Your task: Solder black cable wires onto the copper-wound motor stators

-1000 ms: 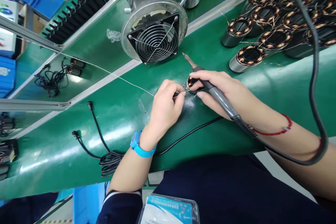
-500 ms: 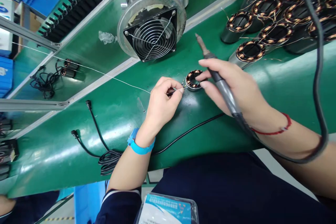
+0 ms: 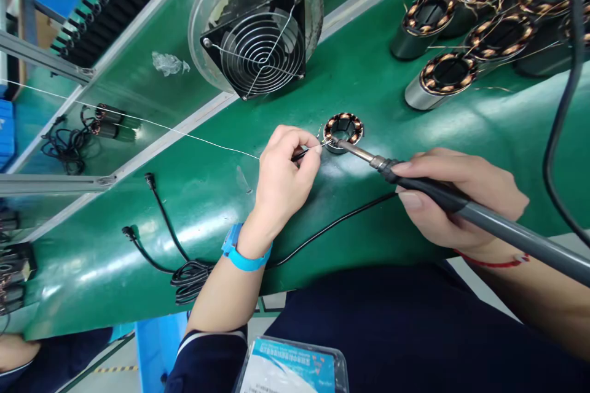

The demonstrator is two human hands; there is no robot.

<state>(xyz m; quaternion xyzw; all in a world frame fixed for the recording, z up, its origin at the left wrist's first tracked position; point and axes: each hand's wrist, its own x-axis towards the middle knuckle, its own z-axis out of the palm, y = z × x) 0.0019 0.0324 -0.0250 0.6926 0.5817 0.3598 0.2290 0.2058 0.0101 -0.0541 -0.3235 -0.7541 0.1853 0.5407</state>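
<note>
My right hand (image 3: 461, 196) grips a soldering iron (image 3: 424, 190), its metal tip pointing left and meeting the near left rim of a small motor stator (image 3: 343, 129) with copper windings. That stator stands upright on the green bench. My left hand (image 3: 288, 166), thumb and forefinger pinched, holds a black cable end (image 3: 299, 155) and thin solder wire (image 3: 198, 136) just left of the stator. The solder wire runs off to the upper left. Exactly where tip, solder and lead wires touch is too small to make out.
A round fume extractor fan (image 3: 262, 61) stands behind the stator. Several wound stators (image 3: 447, 77) are grouped at the upper right. A coiled black cable (image 3: 191, 279) lies at lower left. The iron's cord (image 3: 560, 92) hangs on the right. Another person's arm (image 3: 18, 353) shows at lower left.
My right hand has moved right and down and turned the soldering iron, so its tip swung from pointing up and away to the stator's rim. My left hand keeps its pinch.
</note>
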